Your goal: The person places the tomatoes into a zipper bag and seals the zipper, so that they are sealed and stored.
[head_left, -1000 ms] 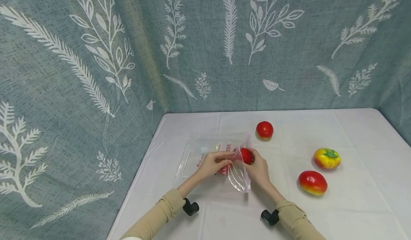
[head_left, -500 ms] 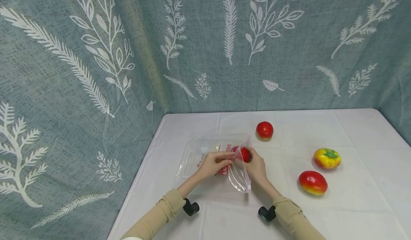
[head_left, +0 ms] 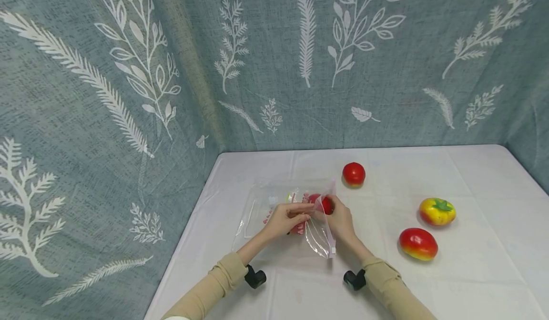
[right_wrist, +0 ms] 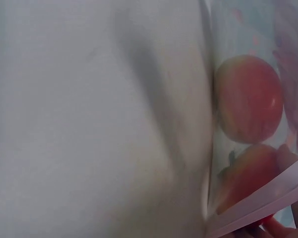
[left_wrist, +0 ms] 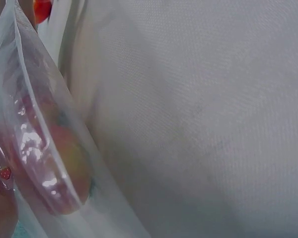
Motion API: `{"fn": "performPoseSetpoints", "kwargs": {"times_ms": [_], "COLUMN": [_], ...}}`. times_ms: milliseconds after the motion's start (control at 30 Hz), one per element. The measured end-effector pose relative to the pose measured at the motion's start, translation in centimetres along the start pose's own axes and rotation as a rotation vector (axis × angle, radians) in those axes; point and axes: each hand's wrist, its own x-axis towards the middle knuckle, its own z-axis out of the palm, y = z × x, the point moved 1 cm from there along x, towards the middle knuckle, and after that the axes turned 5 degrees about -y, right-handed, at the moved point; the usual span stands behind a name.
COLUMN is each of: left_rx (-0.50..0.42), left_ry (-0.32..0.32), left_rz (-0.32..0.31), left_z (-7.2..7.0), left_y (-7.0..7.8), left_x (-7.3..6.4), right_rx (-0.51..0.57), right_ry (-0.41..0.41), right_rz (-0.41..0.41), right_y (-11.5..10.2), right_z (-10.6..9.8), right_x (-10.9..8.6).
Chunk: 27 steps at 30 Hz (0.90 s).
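The person's tan sleeves [head_left: 229,272] come in nearest, over a white-covered table [head_left: 472,272]. The left hand [head_left: 284,220] pinches the lip of a clear, limp plastic zip bag [head_left: 315,238] with red print. The right hand [head_left: 341,221] grips a smooth, round red fruit [head_left: 328,206] at the bag's mouth; how far inside it sits, I cannot tell. In the right wrist view a plump red oval fruit [right_wrist: 249,99] shows through the film, apparently inside. The held fruit looks firm and light, its glossy skin apt to slip; a hold round its widest part should suit it, and the floppy bag is best taken by its lip. Well to the right lies a red-and-yellow mango-shaped fruit [head_left: 418,244], behind it a yellow-and-red fruit with a green cap [head_left: 436,212], then a red tomato-shaped fruit [head_left: 353,174], before a blue-green leaf-patterned curtain [head_left: 274,48].
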Motion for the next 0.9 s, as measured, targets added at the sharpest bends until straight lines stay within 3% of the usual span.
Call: {"fn": "performPoseSetpoints", "kwargs": {"times_ms": [567, 800, 900], "left_rx": [-0.033, -0.021, -0.010], "left_ry": [0.000, -0.007, -0.007], "left_rz": [-0.023, -0.041, -0.042], "left_z": [0.2, -0.1, -0.2], "left_y": [0.0, 3.0, 3.3], "left_x": [-0.1, -0.5, -0.5], "right_rx": [-0.021, 0.000, 0.018], "right_ry": [0.044, 0.028, 0.017], "right_rz": [-0.040, -0.043, -0.050], "right_y": [-0.1, 0.1, 0.2], "right_z": [0.4, 0.4, 0.3], "right_x": [0.9, 0.9, 0.9]}}
